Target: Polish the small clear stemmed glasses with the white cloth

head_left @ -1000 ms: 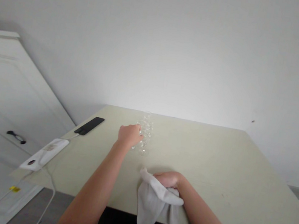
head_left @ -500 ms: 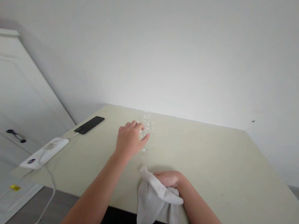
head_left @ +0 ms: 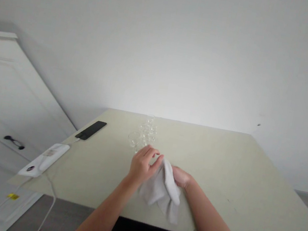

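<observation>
My right hand [head_left: 181, 176] is wrapped in a pale grey-white cloth [head_left: 159, 189], its fingers hidden in the folds. The cloth hangs down over the near part of the table. My left hand [head_left: 146, 163] is at the cloth's upper left edge, fingers curled and thumb close to the forefinger. Whether a clear thing sits between them is too faint to make out. Just beyond the left hand stand several small clear stemmed glasses [head_left: 148, 130], close together. One glass [head_left: 134, 139] stands a little to their left.
A dark phone [head_left: 91, 130] lies at the table's left edge, a white cable running from it. Next to it is a white power strip [head_left: 44, 160]. A white cabinet [head_left: 2, 106] stands on the left, and the wall [head_left: 193, 59] rises behind the pale table [head_left: 215, 173].
My left hand has come back from the glasses toward the cloth, uncovering the left glass. My right hand has lifted the cloth slightly and moved it forward to meet it.
</observation>
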Motion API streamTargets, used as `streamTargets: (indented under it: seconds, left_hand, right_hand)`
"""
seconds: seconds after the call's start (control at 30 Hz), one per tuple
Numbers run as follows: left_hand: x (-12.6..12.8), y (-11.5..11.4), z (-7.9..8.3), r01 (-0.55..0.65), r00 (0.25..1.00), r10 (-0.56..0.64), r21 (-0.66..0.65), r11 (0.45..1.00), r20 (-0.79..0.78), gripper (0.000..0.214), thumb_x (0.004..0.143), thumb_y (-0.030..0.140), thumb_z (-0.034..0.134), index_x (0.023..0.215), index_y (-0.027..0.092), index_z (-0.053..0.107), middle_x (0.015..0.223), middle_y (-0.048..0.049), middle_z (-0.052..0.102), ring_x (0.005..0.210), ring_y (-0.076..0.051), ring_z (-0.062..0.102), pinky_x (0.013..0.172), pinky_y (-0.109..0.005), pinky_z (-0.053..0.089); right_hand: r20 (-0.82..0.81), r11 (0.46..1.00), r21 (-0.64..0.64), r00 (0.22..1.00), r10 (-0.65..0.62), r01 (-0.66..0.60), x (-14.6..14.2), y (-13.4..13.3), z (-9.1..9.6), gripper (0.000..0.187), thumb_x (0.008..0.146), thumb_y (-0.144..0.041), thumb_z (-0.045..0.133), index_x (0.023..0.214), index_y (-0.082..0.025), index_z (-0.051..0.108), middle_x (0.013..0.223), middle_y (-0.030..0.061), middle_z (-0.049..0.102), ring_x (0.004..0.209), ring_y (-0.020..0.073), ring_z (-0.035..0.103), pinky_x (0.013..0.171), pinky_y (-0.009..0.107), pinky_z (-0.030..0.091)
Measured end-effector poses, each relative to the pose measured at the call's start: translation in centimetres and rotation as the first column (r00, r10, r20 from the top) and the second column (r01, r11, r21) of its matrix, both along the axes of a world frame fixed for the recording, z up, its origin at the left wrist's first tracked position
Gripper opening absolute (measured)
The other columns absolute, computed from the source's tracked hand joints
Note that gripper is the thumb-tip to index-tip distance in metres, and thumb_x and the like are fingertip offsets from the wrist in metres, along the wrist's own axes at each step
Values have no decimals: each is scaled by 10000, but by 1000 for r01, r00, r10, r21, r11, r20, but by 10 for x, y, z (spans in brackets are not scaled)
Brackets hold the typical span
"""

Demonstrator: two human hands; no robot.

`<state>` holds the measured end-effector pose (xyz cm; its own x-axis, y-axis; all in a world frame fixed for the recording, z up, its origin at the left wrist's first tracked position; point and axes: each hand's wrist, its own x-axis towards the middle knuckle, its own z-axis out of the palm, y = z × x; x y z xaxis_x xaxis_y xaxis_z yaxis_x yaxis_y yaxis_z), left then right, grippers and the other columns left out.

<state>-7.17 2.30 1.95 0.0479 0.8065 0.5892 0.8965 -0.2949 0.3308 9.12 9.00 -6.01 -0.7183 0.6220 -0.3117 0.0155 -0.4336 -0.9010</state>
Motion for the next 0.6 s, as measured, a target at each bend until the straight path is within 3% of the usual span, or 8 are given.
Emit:
streamTargets:
  seconds: [0.13,0.23,0.3,0.33,0.4,0.47,0.53,0.6]
  left_hand:
    - [18,-7,-44,250,967,-241,-123,960,85,220,918,410,513,1020,242,612,902,-49,650,863,-191,624,816,-315,498]
    - [26,-3,-62,310,950,-293,-206,928,109,315,903,450,543,1139,245,585,1057,-72,649,998,-222,619,888,-349,497]
    - [27,0,-67,320,946,-295,-238,917,134,367,895,458,556,1193,243,559,1109,-79,640,1037,-233,610,910,-365,492]
    - [26,1,-68,316,946,-282,-254,914,162,403,892,456,562,1233,242,535,1107,-77,643,1003,-225,620,891,-361,499]
    - [23,3,-70,289,947,-226,-291,912,230,512,882,459,577,1328,239,457,1063,-68,659,857,-197,638,802,-340,518]
    - [21,4,-74,253,947,-170,-307,918,272,596,872,463,590,1383,225,398,1035,-67,670,763,-182,632,730,-325,518]
    - [20,5,-79,234,951,-157,-287,929,268,488,889,434,569,1309,206,473,1005,-73,679,770,-188,636,713,-317,509]
    - [21,6,-83,247,953,-190,-246,937,235,271,916,372,524,1106,189,586,922,-69,682,781,-191,639,703,-303,496]
  right_hand:
    - [-231,934,-176,909,-346,311,3,28,10,454,814,-606,503,854,-173,633,817,75,725,855,241,688,862,358,541]
    - [-259,780,-182,736,-625,599,6,42,13,536,795,-716,459,868,-210,621,848,62,730,957,253,676,863,331,544]
    - [-243,686,-163,645,-725,709,6,46,12,573,781,-762,437,849,-219,608,821,51,723,954,245,667,831,303,548]
    - [-240,666,-158,626,-742,729,5,46,11,585,775,-776,434,846,-220,600,802,44,716,931,237,665,810,292,548]
    - [-248,678,-160,635,-731,718,1,44,8,612,765,-794,441,863,-209,594,768,35,704,868,230,663,765,288,547]
    - [-262,731,-165,685,-680,662,-6,38,4,631,768,-788,454,889,-189,606,750,40,700,830,235,665,739,299,543]
    - [-269,784,-158,738,-619,600,-14,33,-2,604,787,-748,483,902,-172,626,754,49,709,836,243,670,751,308,536]
    - [-236,816,-151,782,-578,558,-20,28,-10,551,779,-713,535,861,-178,638,743,48,713,834,249,667,765,321,531]
